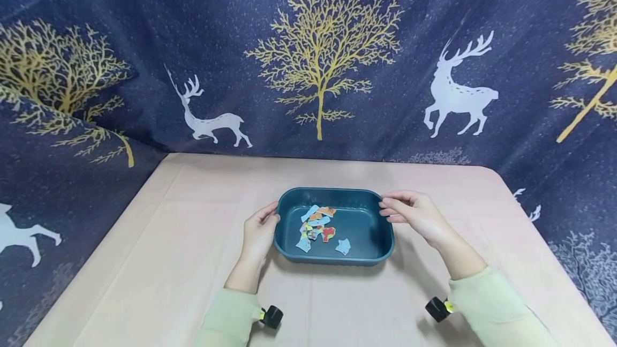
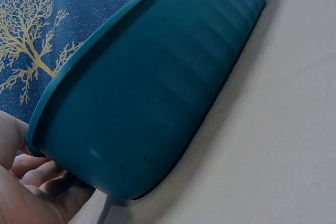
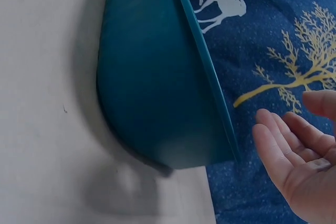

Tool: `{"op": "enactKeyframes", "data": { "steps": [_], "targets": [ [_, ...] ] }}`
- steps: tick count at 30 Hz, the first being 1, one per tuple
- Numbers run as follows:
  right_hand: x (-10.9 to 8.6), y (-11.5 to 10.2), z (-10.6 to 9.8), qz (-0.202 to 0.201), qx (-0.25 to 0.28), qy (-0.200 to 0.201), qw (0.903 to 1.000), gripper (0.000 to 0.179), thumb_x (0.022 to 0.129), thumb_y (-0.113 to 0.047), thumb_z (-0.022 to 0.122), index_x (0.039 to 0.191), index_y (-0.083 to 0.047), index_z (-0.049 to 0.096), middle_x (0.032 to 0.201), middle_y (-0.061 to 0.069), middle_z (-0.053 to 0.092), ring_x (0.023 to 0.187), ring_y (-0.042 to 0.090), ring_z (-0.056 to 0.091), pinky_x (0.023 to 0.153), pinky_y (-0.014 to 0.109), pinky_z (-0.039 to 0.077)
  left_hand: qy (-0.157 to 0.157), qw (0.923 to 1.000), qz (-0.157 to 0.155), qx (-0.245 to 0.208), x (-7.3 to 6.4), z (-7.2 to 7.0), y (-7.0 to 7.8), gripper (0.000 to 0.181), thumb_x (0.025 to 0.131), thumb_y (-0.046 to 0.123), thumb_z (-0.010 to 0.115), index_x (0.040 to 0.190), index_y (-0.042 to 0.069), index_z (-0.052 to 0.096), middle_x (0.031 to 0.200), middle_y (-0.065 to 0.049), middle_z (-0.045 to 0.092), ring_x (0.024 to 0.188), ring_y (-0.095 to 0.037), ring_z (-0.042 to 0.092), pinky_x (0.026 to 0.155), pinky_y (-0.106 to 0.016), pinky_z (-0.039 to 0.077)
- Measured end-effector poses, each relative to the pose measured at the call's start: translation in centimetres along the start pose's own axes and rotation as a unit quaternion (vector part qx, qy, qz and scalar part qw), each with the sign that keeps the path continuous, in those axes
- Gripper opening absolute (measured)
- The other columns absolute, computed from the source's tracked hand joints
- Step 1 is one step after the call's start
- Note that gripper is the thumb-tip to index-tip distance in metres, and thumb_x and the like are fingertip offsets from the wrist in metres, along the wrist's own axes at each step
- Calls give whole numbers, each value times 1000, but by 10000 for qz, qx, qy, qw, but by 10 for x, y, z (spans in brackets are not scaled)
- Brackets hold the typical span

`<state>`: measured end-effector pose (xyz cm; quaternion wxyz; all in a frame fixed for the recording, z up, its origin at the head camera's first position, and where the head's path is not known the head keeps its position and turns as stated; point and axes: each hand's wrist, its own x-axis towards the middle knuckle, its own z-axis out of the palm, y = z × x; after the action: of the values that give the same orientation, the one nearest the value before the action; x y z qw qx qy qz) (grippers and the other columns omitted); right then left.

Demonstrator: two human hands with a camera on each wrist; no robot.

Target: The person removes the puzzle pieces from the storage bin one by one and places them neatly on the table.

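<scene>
A dark teal plastic basin (image 1: 359, 259) with rounded corners rests on the table. Inside it lie several small printed pieces like jigsaw pieces: most are gathered on the left, among them a red one (image 1: 328, 234), and a light blue one (image 1: 343, 246) lies apart near the front. My left hand (image 1: 257, 232) grips the basin's left end, thumb at the rim and fingers under it, as the left wrist view shows. At the right end my right hand (image 1: 416, 216) has its fingers extended; a gap separates it from the rim in the right wrist view, and it holds nothing.
A pale cloth covers the table (image 1: 193, 261). Behind and at the sides hangs a dark blue curtain (image 1: 337, 159) printed with white deer and golden trees. Small black devices, the left one (image 1: 272, 316) and the right one (image 1: 437, 309), are strapped at the wrists.
</scene>
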<state>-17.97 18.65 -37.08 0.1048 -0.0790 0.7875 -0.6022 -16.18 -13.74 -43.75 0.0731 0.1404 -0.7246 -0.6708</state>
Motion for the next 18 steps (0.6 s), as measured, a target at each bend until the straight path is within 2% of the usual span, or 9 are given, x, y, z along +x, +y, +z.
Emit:
{"op": "enactKeyframes", "data": {
  "steps": [7,14,18],
  "targets": [
    [4,0,11,-110,-237,-230,9994,45,95,-17,54,125,16,49,120,36,56,93,18,70,81,29,59,-15,10000,72,-14,0,0,-1,38,89,2,51,126,1,59,132,-17,57,124,-28,54,104,-36,45],
    [11,2,23,-42,-464,-469,9978,44,94,-21,57,125,11,52,118,32,59,95,22,69,81,30,60,-9,10000,80,6,0,1,-1,38,89,2,51,126,1,59,131,-17,57,124,-28,54,103,-35,46],
    [15,4,31,-65,-606,-622,9962,44,93,-22,59,124,9,54,115,30,62,97,29,68,81,33,60,-11,10000,54,39,0,1,-1,38,89,3,51,126,2,59,132,-17,58,124,-27,54,103,-34,47]
  ]
}}
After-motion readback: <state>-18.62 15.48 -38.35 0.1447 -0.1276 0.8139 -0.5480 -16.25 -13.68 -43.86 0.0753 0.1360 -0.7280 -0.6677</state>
